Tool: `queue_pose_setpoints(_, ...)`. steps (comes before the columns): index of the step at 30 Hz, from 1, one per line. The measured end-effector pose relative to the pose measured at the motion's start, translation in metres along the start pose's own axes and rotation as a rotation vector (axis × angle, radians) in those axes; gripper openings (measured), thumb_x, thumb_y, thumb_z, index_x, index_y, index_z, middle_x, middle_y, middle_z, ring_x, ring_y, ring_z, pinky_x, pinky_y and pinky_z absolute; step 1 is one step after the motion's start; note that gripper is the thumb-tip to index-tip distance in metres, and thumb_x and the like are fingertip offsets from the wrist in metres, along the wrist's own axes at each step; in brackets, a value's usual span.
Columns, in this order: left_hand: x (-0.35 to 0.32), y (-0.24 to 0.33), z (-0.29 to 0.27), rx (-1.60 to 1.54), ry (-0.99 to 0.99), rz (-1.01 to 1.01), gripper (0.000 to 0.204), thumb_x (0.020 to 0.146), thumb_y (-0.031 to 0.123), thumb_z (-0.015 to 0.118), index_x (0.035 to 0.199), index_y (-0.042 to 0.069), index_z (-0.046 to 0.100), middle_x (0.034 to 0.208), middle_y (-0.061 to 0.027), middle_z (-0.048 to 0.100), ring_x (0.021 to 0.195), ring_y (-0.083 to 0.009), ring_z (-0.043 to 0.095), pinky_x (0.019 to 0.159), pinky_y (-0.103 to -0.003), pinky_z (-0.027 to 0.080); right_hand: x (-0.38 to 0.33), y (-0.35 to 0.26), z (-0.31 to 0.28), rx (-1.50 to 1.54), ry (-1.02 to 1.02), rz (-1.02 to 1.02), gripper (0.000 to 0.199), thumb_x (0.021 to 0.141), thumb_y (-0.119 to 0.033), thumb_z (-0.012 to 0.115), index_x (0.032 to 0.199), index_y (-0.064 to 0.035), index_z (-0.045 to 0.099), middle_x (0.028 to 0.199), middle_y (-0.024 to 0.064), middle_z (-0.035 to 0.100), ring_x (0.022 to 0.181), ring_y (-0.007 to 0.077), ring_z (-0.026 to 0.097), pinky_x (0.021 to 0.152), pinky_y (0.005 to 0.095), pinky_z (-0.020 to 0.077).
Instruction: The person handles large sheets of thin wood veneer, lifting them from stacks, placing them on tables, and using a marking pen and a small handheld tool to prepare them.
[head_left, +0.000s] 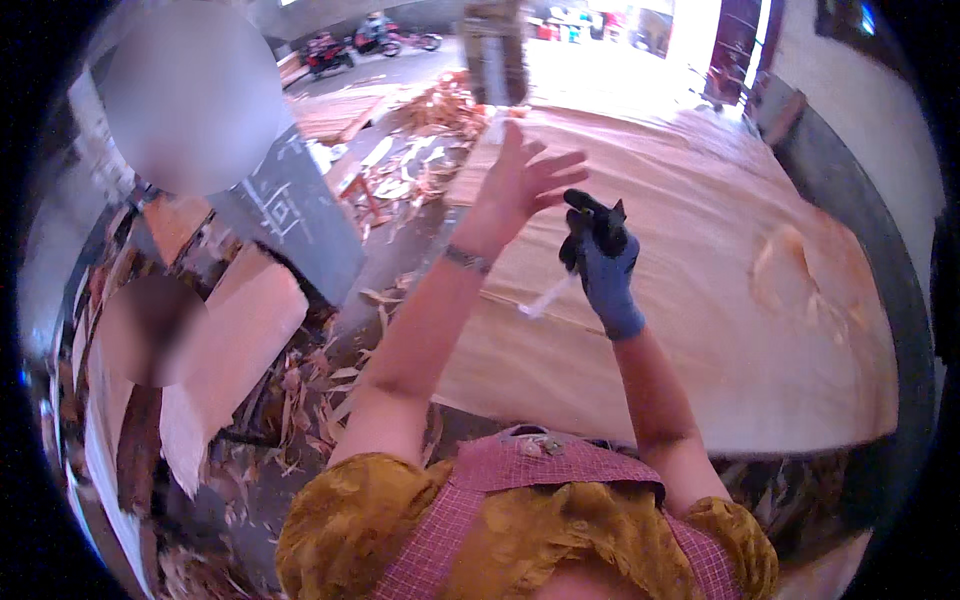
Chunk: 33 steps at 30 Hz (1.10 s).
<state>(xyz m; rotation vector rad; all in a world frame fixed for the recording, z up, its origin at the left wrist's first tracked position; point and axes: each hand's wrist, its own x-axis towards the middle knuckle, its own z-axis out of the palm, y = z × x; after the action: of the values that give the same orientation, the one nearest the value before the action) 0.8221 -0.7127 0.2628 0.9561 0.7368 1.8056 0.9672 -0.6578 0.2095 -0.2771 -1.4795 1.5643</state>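
My left hand (515,185) is bare, its fingers spread and nothing in it, raised above the left part of a large stack of thin wood veneer sheets (690,360). A patterned band circles that wrist. Just to its right is my right hand (605,255), in a blue-grey glove with black fingers. The gloved fingers are curled closed, and a thin, pale, slender thing (545,300) sticks out below them. Blur hides what kind of thing it is. The left fingertips come close to the glove; whether they touch cannot be told.
Veneer scraps (300,400) litter the floor at left. A grey panel (300,210) with pale markings stands there, near stacked veneer pieces (240,350). A post (495,55) rises beyond the stack. Motorbikes (375,38) are parked far back. A curved dark edge borders the right side.
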Motion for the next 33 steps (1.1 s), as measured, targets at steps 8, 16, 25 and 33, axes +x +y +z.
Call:
queue_pose_setpoints(8, 0.009, -0.165, 0.115, 0.627, -0.405, -0.553, 0.04, 0.093, 0.047, 0.061, 0.107, 0.01, 0.067, 0.094, 0.0028, 0.067, 0.086, -0.0067, 0.061, 0.076, -0.025, 0.051, -0.099, -0.06, -0.2, -0.067, 0.032, 0.195, 0.072, 0.082, -0.005, 0.076, 0.145, -0.0085, 0.041, 0.068, -0.0024, 0.06, 0.052, 0.0052, 0.052, 0.046, 0.0209, 0.0387)
queue_pose_setpoints(16, 0.084, -0.355, 0.199, 0.837, -0.441, -0.542, 0.023, 0.091, 0.028, 0.069, 0.089, 0.005, 0.068, 0.082, 0.0005, 0.065, 0.076, -0.0071, 0.058, 0.07, -0.024, 0.048, -0.182, -0.045, -0.378, -0.044, 0.387, 0.464, 0.043, 0.087, -0.02, 0.074, 0.123, -0.0026, 0.059, 0.069, 0.0031, 0.063, 0.053, 0.0084, 0.057, 0.046, 0.0225, 0.0429)
queue_pose_setpoints(25, 0.217, -0.623, 0.294, 1.163, -0.394, -0.283, 0.034, 0.084, 0.039, 0.067, 0.093, 0.007, 0.072, 0.084, -0.0115, 0.07, 0.078, -0.0239, 0.066, 0.069, -0.039, 0.049, -0.238, -0.02, -0.609, -0.115, 0.768, 0.606, 0.025, 0.092, -0.025, 0.068, 0.105, -0.0041, 0.066, 0.071, 0.0073, 0.066, 0.05, 0.0115, 0.056, 0.044, 0.0228, 0.04)
queue_pose_setpoints(33, 0.282, -0.765, 0.368, 1.395, -0.613, -0.167, 0.02, 0.078, 0.029, 0.069, 0.088, 0.013, 0.073, 0.105, -0.0111, 0.064, 0.104, -0.0307, 0.059, 0.092, -0.044, 0.04, -0.207, 0.025, -0.691, -0.042, 1.063, 0.672, 0.024, 0.092, -0.024, 0.067, 0.106, -0.0043, 0.064, 0.073, 0.0083, 0.067, 0.05, 0.0113, 0.055, 0.044, 0.0242, 0.0419)
